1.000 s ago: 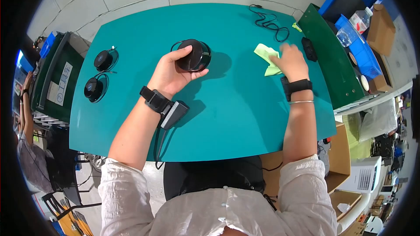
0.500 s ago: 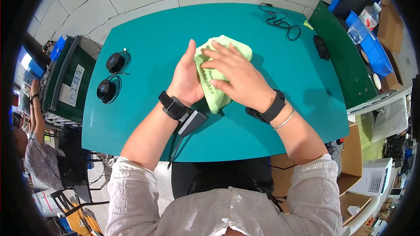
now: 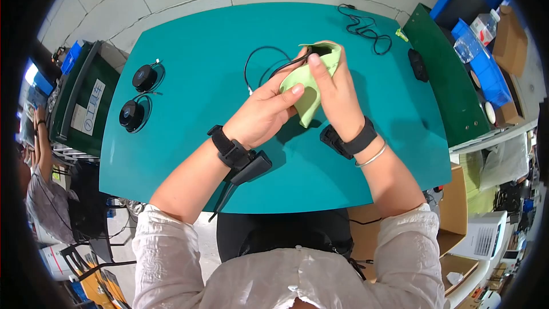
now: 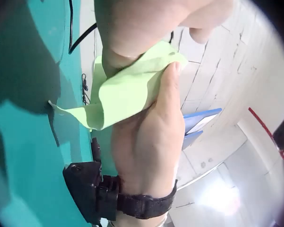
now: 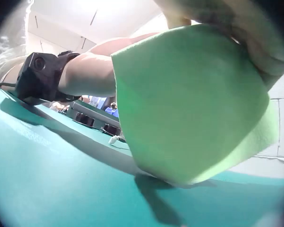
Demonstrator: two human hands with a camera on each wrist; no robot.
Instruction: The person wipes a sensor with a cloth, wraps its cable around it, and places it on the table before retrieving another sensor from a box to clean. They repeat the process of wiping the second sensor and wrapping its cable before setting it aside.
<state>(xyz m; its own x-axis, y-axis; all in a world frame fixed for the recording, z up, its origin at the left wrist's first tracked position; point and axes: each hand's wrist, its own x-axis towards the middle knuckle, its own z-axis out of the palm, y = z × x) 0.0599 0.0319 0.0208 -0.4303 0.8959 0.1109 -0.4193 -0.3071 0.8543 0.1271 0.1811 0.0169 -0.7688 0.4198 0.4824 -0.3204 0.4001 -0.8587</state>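
A light green cloth (image 3: pixel 309 94) is folded around a dark object (image 3: pixel 321 50), most of which it hides, above the middle of the table. My left hand (image 3: pixel 260 115) grips the cloth from the left, thumb on top. From the right, my right hand (image 3: pixel 341 100) holds it with the thumb near the dark object. A black cable (image 3: pixel 247 67) loops out to the left. Between both hands in the left wrist view, the cloth (image 4: pixel 127 92) is bent over. In the right wrist view the cloth (image 5: pixel 189 104) covers much of the picture.
Two round black devices (image 3: pixel 144 78) with coiled cables lie on the left of the teal table (image 3: pixel 189 46). At the back right is a black cable (image 3: pixel 366 30); a black item (image 3: pixel 418 64) lies beside the green case (image 3: pixel 443 91). Another person (image 3: pixel 50 194) is at far left.
My right hand has brought the cloth from the right side of the table to the round black object in my left hand. Both hands have since shifted right, and the cloth now wraps it.
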